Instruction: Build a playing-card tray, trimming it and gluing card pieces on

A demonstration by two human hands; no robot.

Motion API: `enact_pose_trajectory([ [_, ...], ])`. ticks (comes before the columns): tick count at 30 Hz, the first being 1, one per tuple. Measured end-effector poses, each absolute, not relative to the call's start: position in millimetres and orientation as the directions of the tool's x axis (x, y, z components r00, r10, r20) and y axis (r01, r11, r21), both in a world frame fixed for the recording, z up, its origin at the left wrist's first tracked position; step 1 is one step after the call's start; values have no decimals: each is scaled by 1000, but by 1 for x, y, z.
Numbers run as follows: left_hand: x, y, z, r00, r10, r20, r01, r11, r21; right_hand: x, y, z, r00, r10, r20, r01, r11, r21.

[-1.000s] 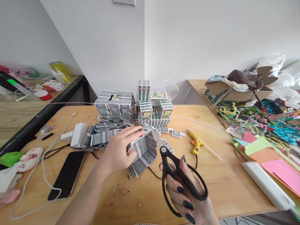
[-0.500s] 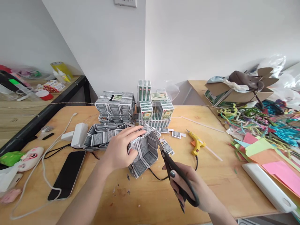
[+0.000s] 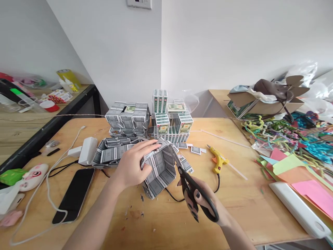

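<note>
Now our left hand (image 3: 131, 166) presses the open card box (image 3: 158, 170) mid-table, while our right hand (image 3: 205, 205) grips black scissors (image 3: 191, 189), blades touching its rim.

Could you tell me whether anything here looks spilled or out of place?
Small patterned card offcuts lie strewn on the wooden table beside the grey patterned card box in the left hand, near the right hand's black scissors.

card box (image 3: 161, 170) left side: behind left hand (image 3: 132, 165) | wall plate (image 3: 137, 3): cropped top
</note>
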State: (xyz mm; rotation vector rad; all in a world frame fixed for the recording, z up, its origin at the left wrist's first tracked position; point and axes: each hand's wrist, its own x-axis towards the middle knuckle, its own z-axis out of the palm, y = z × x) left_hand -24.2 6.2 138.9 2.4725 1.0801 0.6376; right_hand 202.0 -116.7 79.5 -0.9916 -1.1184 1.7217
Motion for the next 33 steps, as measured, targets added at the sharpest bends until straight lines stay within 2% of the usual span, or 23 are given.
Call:
enact_pose_trajectory([
  [9, -27, 8, 134, 609, 735, 298, 552, -663, 505, 218, -111, 93, -389, 901, -191, -199, -284, -938],
  [18, -28, 9, 132, 605, 723, 333, 521, -676, 521, 238, -96, 110, -495, 822, -283, -246, -445, -861],
  [24, -28, 10, 127, 561, 767, 312, 542, -625, 561, 213, -96, 104, -380, 888, -257, -151, -334, -930],
  [33, -28, 10, 123, 556, 777, 295, 526, -604, 599, 186, -106, 89, -293, 911, -292, -202, -357, -912],
])
